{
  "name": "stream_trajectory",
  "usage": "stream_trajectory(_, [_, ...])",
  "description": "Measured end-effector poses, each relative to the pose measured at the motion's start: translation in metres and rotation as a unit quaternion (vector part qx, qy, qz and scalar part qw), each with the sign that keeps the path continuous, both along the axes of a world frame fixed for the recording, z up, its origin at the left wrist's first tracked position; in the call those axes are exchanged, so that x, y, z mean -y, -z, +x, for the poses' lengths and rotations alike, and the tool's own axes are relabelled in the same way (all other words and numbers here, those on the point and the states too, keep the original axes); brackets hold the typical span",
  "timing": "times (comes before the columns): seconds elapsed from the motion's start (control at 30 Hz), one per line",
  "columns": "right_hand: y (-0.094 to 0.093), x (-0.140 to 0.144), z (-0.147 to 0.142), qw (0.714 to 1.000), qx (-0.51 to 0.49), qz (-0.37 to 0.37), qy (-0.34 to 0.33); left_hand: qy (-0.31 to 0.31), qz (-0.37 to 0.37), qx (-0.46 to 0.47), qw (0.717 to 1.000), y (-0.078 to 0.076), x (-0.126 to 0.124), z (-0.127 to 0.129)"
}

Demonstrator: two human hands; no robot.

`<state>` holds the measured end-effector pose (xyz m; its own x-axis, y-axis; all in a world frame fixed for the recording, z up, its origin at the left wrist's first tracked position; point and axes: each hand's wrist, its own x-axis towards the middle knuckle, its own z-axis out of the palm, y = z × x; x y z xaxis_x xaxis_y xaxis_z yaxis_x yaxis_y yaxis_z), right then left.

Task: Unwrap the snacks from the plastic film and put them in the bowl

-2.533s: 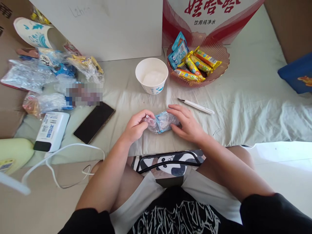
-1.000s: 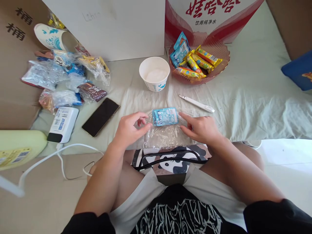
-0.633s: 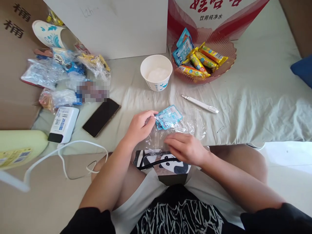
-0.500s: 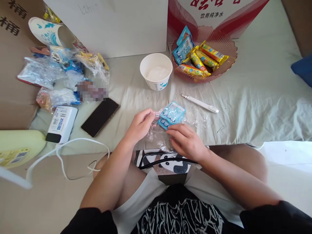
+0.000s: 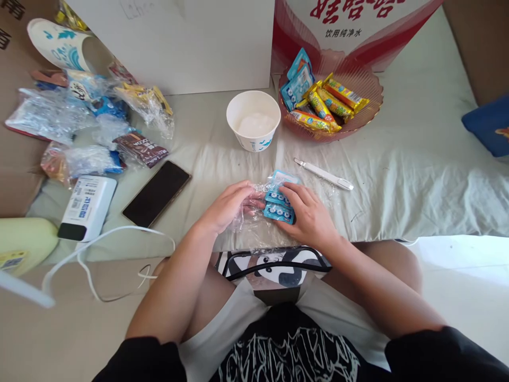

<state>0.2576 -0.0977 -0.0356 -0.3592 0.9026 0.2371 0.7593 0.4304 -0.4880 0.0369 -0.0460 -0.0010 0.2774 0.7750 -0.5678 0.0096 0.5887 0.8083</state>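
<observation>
Here, left hand (image 5: 228, 204) pinching wrap (image 5: 254, 225), right hand (image 5: 308, 215) flat on packet (image 5: 278, 204)

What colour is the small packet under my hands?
Light blue with white dots, the small packet is wrapped in clear plastic film; it shows in the head view.

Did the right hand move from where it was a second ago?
Yes. The right hand slid left onto the blue packet, away from the white pen.

One paper cup (image 5: 253, 121), one phone (image 5: 156, 193), one pink bowl (image 5: 360, 122), one white pen (image 5: 323, 173), two hands.
</observation>
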Motion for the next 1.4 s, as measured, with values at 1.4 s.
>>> stream_trajectory(1.4, [-0.076,-0.014,0.058,0.949,-0.191,0.147,0.203,-0.124,-0.008,0.081,0.989,-0.003,-0.012,0.006])
